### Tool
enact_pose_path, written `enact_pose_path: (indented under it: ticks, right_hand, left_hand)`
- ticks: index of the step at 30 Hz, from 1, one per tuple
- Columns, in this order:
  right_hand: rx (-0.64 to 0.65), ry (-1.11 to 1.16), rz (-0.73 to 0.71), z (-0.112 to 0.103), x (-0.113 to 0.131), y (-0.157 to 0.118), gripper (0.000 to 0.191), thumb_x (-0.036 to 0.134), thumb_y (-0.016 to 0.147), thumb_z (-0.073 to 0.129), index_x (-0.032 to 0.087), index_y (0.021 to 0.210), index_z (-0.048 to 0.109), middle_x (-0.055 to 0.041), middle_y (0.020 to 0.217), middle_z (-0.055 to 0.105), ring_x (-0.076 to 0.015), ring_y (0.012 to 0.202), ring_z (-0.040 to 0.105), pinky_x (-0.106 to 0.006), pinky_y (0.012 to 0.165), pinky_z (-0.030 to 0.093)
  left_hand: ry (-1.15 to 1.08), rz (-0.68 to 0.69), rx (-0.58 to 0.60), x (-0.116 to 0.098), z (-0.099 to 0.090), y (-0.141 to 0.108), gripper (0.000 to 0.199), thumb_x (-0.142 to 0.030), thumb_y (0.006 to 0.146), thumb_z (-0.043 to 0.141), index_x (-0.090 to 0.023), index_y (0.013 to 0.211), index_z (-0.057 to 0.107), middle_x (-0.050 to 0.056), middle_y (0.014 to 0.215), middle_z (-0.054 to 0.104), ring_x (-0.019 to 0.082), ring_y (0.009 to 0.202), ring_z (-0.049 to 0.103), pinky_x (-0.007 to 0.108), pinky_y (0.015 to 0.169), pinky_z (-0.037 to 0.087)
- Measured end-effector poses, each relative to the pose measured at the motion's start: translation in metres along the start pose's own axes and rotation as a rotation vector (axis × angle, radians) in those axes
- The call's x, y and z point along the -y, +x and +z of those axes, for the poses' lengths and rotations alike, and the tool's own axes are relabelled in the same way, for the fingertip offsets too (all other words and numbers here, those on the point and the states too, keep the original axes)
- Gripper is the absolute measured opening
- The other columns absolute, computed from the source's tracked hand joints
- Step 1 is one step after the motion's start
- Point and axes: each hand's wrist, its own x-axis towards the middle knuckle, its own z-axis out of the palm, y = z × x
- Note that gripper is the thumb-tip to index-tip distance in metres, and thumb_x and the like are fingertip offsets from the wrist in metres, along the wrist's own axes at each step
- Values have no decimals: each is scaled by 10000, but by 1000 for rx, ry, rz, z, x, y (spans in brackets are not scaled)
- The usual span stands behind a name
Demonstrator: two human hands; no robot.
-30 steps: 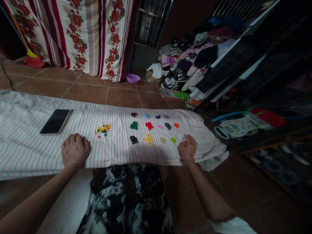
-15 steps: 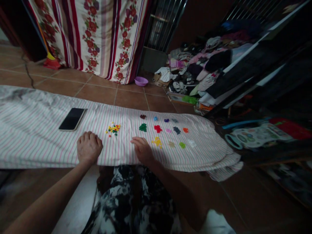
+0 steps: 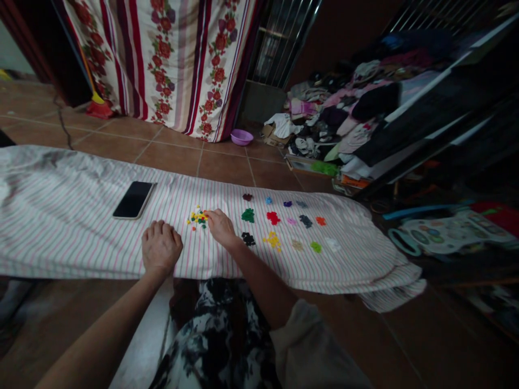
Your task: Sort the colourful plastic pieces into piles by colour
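Observation:
My right hand (image 3: 220, 227) reaches to the right edge of a mixed pile of small yellow, green, red and white pieces (image 3: 198, 218), fingertips pinched together; whatever they hold is too small to name. Resting on the striped cloth (image 3: 81, 216), my left hand (image 3: 161, 247) has its fingers curled and nothing visible in them. Sorted piles lie to the right: dark green (image 3: 248, 215), black (image 3: 248, 239), red (image 3: 273, 218), yellow (image 3: 272, 241), lime (image 3: 315, 247), orange (image 3: 320, 221), dark grey (image 3: 305, 221) and several more.
A phone (image 3: 133, 200) lies on the cloth beyond my left hand. Past the far edge, a purple basin (image 3: 242, 137) stands on the tiled floor near a floral curtain (image 3: 182, 65). Clothes (image 3: 344, 108) are heaped at the back right.
My right hand has moved left and away from me to the mixed pile, uncovering the black pile. My left hand rests in the same place on the cloth. The view has shifted slightly.

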Motion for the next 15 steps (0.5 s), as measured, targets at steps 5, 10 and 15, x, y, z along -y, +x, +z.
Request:
enact_pose_path:
  ticks: [5,10,15]
  right_hand:
    - [-10,-9,92,1,3,3,257,140,893,428,220,1051,614,-69,983,604,-184,891,561,-301,799,447]
    - [-9,-26,129,2,4,6,170,124,859,463,196,963,576,-64,964,624,-173,900,561,-287,792,437]
    - [-70,38,100,3,2,3,108,142,848,478,197,902,553,-48,919,633,-159,859,574,-280,783,444]
  left_hand:
    - [-52,-21,12,0,1,0,262,-271,853,377,-133,933,585,177,1142,591,297,1132,500,428,902,352]
    - [-41,-13,6,0,0,0,274,-271,857,372,-120,932,588,187,1135,595,305,1132,496,431,903,359]
    - [-66,-13,9,0,-1,0,271,-251,829,393,-117,946,597,194,1132,595,307,1124,496,447,900,359]
